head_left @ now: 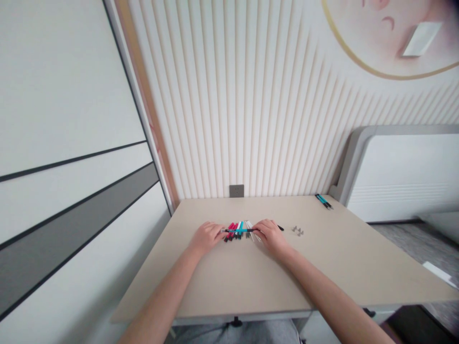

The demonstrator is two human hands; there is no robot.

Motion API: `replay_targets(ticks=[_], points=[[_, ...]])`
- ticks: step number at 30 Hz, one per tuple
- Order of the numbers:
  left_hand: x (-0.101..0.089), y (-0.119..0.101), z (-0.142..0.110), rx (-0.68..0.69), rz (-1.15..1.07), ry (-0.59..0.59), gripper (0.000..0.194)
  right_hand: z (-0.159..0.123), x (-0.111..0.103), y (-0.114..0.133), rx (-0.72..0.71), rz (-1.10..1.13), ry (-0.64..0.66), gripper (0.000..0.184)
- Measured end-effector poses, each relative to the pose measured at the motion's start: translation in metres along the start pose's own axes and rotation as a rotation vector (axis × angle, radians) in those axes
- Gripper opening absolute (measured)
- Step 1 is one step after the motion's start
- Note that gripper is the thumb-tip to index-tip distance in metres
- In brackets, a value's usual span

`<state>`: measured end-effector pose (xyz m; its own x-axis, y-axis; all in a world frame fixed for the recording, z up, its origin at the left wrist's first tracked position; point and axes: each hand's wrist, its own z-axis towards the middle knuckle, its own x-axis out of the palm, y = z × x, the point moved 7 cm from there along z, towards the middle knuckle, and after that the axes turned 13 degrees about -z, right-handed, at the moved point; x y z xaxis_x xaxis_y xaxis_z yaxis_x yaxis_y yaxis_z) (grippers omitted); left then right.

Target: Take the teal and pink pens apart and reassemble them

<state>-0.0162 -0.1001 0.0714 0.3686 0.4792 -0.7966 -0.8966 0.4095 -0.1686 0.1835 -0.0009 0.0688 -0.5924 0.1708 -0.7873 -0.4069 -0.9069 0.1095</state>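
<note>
Both bare hands rest on the beige desk (322, 267), close together near its middle. Between them, a slim black-and-teal pen (238, 231) lies crosswise, its ends running into the two hands. The left hand (205, 238) has its fingers (218, 231) curled together around the pen's left end. The right hand (270, 236) has its fingers (258, 230) closed in the same way on the right end, so the pen seems clamped from both sides. The pen passes just above a tight fan of red, teal, white and clear pens (236, 234), which lie side by side on the desk, pointing away from the person. A black pen tip (280, 228) pokes out just beyond the right hand; whether it belongs to the held pen is hard to tell. Further right lie a few small grey metal pieces (297, 231), too small to identify. Two teal-and-black pens (323, 201) sit together near the far right corner. A grey wall socket (236, 191) is set in the ribbed white wall panel (233, 95) behind the desk.
</note>
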Motion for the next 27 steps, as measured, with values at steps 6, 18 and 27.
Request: replay_targets(ticks=[6,18,27], points=[[-0.002,0.0,0.0,0.03,0.026,-0.006,0.026,0.0,-0.003,-0.007,0.04,-0.044,-0.04,0.015],[0.003,-0.018,0.001,0.206,0.199,0.094,0.023,-0.001,-0.001,-0.007,0.027,-0.01,-0.023,0.016],[0.0,-0.023,0.006,0.199,0.256,0.095,0.021,-0.001,-0.003,-0.007,0.062,0.028,-0.022,0.016]])
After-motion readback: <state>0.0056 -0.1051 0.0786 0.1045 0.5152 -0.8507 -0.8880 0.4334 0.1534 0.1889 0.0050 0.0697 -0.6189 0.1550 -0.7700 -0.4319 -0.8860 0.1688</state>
